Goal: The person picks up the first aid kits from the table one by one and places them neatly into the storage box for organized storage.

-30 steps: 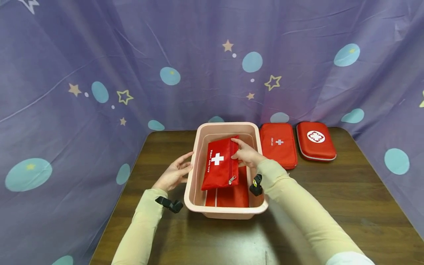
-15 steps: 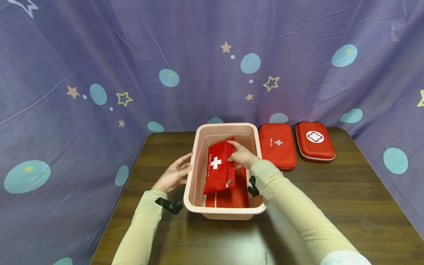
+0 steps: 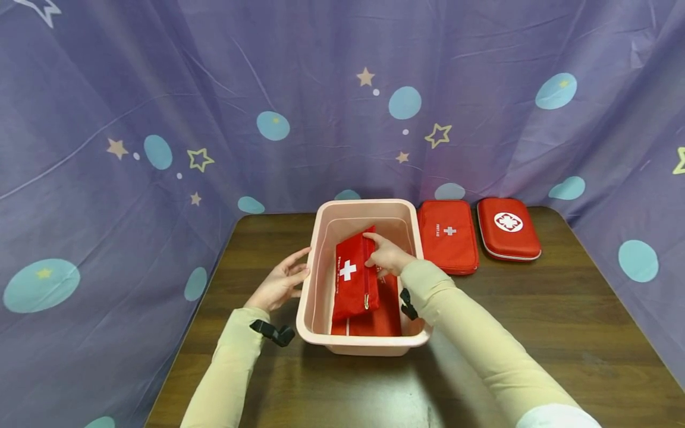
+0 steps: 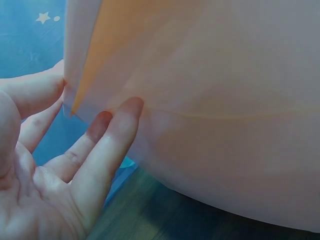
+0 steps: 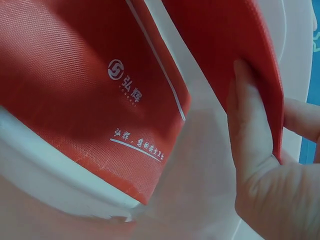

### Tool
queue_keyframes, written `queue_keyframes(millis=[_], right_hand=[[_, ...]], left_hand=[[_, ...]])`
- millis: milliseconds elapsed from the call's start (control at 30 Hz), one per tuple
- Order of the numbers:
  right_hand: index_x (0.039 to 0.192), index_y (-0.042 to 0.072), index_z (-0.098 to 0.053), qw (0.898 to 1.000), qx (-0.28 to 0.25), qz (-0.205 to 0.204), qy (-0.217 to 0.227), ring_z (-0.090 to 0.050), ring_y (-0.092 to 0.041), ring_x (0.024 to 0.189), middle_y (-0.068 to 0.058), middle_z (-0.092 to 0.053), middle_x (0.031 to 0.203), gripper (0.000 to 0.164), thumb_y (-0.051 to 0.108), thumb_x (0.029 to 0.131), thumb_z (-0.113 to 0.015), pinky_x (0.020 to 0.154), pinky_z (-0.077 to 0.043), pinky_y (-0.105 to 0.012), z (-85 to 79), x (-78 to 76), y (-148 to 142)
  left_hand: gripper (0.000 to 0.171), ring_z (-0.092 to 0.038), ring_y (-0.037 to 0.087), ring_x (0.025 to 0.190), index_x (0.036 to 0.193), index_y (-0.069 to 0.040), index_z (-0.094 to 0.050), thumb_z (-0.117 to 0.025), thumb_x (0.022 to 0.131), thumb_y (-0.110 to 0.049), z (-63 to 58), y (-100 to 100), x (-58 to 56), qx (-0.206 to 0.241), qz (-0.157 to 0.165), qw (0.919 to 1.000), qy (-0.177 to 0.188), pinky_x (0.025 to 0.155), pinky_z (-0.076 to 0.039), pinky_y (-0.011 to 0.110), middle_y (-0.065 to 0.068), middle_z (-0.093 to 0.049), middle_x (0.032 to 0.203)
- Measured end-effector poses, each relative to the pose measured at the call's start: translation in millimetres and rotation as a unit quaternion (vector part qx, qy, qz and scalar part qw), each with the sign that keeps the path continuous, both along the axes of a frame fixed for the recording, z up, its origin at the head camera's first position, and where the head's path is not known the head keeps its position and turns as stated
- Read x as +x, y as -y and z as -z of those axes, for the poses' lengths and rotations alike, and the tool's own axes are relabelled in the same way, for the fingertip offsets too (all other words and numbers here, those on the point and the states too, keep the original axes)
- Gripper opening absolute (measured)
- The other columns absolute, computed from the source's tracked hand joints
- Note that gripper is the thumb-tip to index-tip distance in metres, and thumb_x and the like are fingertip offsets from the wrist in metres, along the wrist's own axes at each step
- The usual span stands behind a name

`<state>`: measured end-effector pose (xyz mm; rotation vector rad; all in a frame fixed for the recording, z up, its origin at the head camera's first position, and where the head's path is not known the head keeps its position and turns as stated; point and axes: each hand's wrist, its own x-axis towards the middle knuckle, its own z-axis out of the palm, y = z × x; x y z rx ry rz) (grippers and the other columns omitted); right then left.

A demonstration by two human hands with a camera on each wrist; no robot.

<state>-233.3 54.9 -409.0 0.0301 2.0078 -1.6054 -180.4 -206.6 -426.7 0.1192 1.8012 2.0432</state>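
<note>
Right hand (image 3: 389, 257) pinches a red zip pouch (image 3: 354, 294) inside a pink tub (image 3: 369, 340), over another red bag (image 3: 386, 320), left hand (image 3: 277, 284) loosely spread, touching the tub's side.

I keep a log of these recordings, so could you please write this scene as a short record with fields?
Left hand: fingers touch the outer side of the pink tub
Right hand: pinches the red zip pouch, which has a white cross
Pouch position: tilted, inside the tub
Also in tub: red item with white stripe and print
Contact between these two: cannot tell
On table, right of tub: flat red case, then rounded red case
Backdrop: purple curtain with stars
</note>
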Motion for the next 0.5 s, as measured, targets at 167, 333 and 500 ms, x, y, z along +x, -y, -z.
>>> queue_keyframes(millis=[167, 333, 500], right_hand=[[0.151, 0.020, -0.020, 1.000, 0.009, -0.001, 0.002, -0.056, -0.030, 0.099, -0.020, -0.039, 0.138, 0.080, -0.012, 0.085, -0.051, 0.071, -0.057, -0.047, 0.8, 0.8, 0.2], [0.151, 0.020, -0.020, 1.000, 0.000, -0.001, 0.008, -0.055, -0.031, 0.101, -0.021, -0.039, 0.138, 0.080, -0.013, 0.084, -0.051, 0.076, -0.055, -0.050, 1.2, 1.5, 1.5], [0.151, 0.019, -0.019, 0.999, -0.016, -0.008, 0.029, -0.051, -0.033, 0.105, -0.022, -0.035, 0.139, 0.080, -0.014, 0.084, -0.048, 0.080, -0.054, -0.051, 3.6, 0.8, 4.3]], left_hand=[[0.062, -0.062, 0.010, 0.091, 0.150, -0.011, -0.022, -0.052, 0.096, -0.008, 0.5, 0.0, -0.2, 0.004, 0.002, 1.0000, 0.004, 0.072, -0.055, 0.036, -0.002, -0.057, 0.109], [0.061, -0.061, 0.011, 0.092, 0.150, -0.012, -0.023, -0.052, 0.096, -0.007, 1.1, 0.6, -0.3, 0.002, 0.000, 1.0000, 0.003, 0.073, -0.055, 0.038, -0.002, -0.057, 0.109], [0.060, -0.061, 0.011, 0.094, 0.150, -0.012, -0.022, -0.050, 0.097, -0.007, 2.1, 1.3, -1.2, -0.002, 0.003, 1.0000, 0.001, 0.074, -0.055, 0.037, -0.001, -0.056, 0.110]])
